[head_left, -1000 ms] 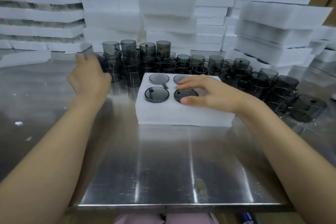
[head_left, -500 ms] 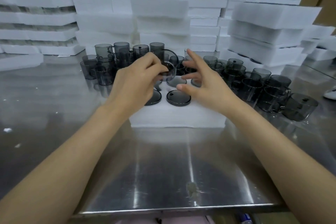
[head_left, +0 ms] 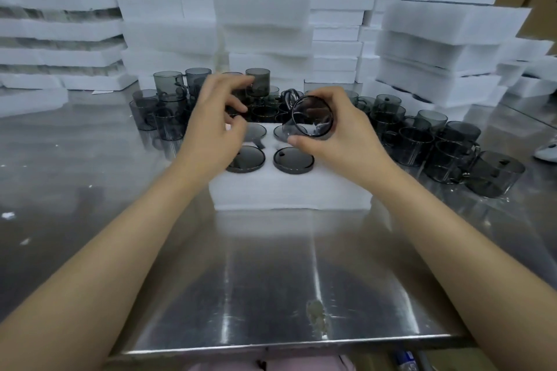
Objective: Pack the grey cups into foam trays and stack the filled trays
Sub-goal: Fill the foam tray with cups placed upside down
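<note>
- Half a second ago the left hand [head_left: 211, 132] held the cup [head_left: 312, 117]. Now the right hand [head_left: 340, 141] grips it, tipped on its side with the mouth toward the camera.
- The left hand has let go; its fingers hang loosely curled and hold nothing.
- The handover probably sets the cup up for seating in a pocket on the right.
- The held cup is above the far right part of the foam tray [head_left: 289, 193].
- The tray shows 4 cups seated; the 2 near ones [head_left: 244, 159] sit base up. The right hand hides its right side.
- Many loose cups [head_left: 422, 141] wait on the table [head_left: 271, 280].
</note>
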